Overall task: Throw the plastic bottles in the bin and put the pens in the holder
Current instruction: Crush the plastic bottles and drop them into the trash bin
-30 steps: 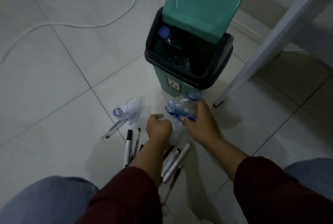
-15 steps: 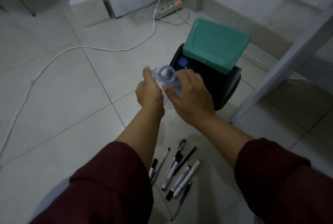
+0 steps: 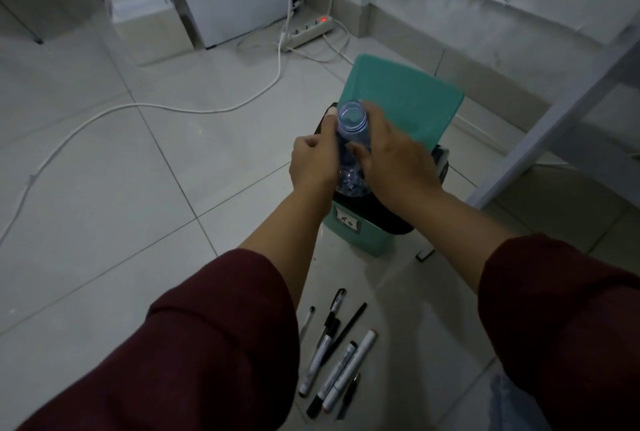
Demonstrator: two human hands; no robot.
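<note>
Now the left hand (image 3: 313,163) and the right hand (image 3: 394,156) both squeeze a crushed clear bottle (image 3: 351,139), one on each side, right over the open green bin (image 3: 360,236), while the pens (image 3: 337,354) lie on the floor (image 3: 121,188) nearby.

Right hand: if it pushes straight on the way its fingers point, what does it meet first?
Probably the raised teal lid, just beyond the right hand gripping the bottle; depth is unclear.

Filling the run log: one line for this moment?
both hands hold crushed bottle | over open bin | pens on floor
</note>
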